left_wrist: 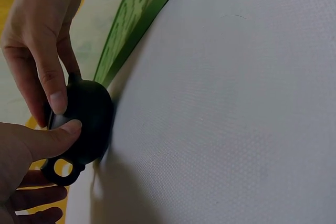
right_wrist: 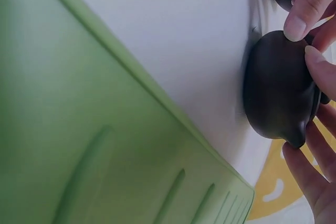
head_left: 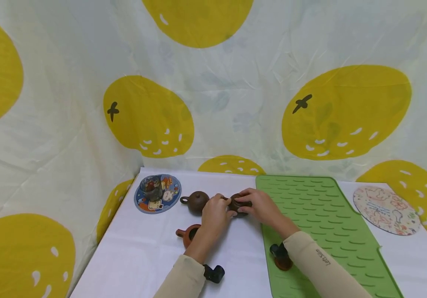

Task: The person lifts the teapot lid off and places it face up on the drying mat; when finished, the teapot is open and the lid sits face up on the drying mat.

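Note:
Both hands are on a small dark brown teapot (head_left: 238, 204) standing on the white cloth. My left hand (head_left: 215, 213) grips its handle side, the thumb lying on the body just above the loop handle (left_wrist: 63, 170). From the spout side, my right hand (head_left: 262, 207) holds the same teapot (right_wrist: 278, 85), thumb against the upper body and fingers reaching round the far side near the spout (right_wrist: 295, 136). Left of the hands sits a second dark brown teapot (head_left: 197, 202) with its lid on. A reddish-brown teapot (head_left: 188, 234), open on top, is partly hidden behind my left forearm.
A green ridged mat (head_left: 310, 215) lies to the right, with a small reddish-brown round piece (head_left: 283, 263) on it below my right wrist. A glass vessel (head_left: 152, 188) stands on a blue round coaster (head_left: 169, 203) at back left. A patterned round mat (head_left: 386, 210) lies far right.

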The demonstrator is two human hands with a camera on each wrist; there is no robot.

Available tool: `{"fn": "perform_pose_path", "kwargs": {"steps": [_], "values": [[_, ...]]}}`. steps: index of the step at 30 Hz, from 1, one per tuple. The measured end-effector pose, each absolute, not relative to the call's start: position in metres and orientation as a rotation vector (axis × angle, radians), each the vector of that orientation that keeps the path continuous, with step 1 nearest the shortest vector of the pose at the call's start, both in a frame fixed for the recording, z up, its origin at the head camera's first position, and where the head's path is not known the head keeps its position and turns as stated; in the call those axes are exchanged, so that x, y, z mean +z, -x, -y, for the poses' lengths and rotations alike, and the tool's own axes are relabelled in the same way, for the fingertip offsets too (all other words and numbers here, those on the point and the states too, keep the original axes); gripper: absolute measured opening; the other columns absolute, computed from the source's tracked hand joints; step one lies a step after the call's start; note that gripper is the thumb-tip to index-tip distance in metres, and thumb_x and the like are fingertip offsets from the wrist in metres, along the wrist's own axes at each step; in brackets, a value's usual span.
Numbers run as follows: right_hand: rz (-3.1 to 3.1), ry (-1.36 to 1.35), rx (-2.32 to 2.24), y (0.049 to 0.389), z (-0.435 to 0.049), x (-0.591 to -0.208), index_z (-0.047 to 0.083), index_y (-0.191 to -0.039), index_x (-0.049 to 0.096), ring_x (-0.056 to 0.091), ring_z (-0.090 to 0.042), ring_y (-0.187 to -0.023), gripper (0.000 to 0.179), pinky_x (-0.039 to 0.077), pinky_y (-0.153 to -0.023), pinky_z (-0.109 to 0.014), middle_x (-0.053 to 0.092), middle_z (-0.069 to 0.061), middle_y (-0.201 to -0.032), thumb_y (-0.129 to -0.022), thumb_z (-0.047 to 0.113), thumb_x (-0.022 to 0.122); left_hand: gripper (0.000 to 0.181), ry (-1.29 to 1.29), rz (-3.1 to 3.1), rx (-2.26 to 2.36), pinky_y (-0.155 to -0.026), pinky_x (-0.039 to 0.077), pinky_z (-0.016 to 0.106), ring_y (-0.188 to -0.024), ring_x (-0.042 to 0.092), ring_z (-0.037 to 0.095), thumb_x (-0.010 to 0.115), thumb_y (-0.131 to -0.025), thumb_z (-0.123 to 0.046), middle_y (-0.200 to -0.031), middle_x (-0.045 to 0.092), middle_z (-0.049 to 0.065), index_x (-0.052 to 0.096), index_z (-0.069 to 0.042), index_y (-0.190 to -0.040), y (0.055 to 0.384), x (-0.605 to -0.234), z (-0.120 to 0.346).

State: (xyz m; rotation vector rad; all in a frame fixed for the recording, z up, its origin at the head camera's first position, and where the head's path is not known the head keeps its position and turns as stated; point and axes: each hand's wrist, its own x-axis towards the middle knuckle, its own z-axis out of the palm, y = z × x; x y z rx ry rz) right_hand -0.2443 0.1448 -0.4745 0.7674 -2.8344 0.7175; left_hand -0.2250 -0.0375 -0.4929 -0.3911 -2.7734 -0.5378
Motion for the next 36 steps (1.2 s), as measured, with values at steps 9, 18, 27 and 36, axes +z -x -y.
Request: {"fn": "perform_pose_path", "kwargs": {"steps": [9, 18, 27, 36], "values": [[2.786, -0.786, 0.659, 0.2412, -0.1437, -0.4729, 0.011, -0.117, 0.078, 0.072, -0.034, -0.113, 0.035, 0.059, -0.093, -0.048, 0.074, -0.013, -0.126, -0.084, 0.024, 0.081, 0.047, 0.391, 2.771, -0.531, -0.082, 0.06, 0.037, -0.095, 0.071, 0.023, 0.088, -0.077, -0.034, -0.108, 0.074, 0.004, 0.078, -0.016, -0.119, 0.2255, -0.4923, 0.0371], [2.731, -0.793, 0.617, 0.2393, -0.1433, -0.4745, 0.01, -0.114, 0.079, 0.074, -0.034, -0.108, 0.033, 0.06, -0.089, -0.046, 0.075, -0.014, -0.122, -0.083, 0.021, 0.082, 0.047, 0.382, 2.765, -0.525, -0.081, 0.06, 0.037, -0.094, 0.072, 0.023, 0.089, -0.075, -0.034, -0.106, 0.074, 0.004, 0.078, -0.017, -0.118, 0.2249, -0.4916, 0.0366], [2.741, -0.795, 0.614, 0.2394, -0.1424, -0.4726, 0.01, -0.114, 0.079, 0.074, -0.034, -0.109, 0.033, 0.061, -0.089, -0.045, 0.075, -0.014, -0.123, -0.083, 0.021, 0.083, 0.047, 0.388, 2.751, -0.512, -0.079, 0.06, 0.036, -0.092, 0.071, 0.023, 0.09, -0.075, -0.034, -0.104, 0.074, 0.004, 0.079, -0.017, -0.117, 0.2244, -0.4909, 0.0367], [2.768, -0.839, 0.627, 0.2416, -0.1427, -0.4671, 0.009, -0.115, 0.079, 0.075, -0.032, -0.106, 0.034, 0.061, -0.085, -0.043, 0.075, -0.013, -0.123, -0.082, 0.017, 0.084, 0.047, 0.384, 2.776, -0.516, -0.078, 0.06, 0.035, -0.091, 0.07, 0.021, 0.089, -0.076, -0.035, -0.104, 0.073, 0.003, 0.078, -0.017, -0.118, 0.2236, -0.4915, 0.0363]]}}
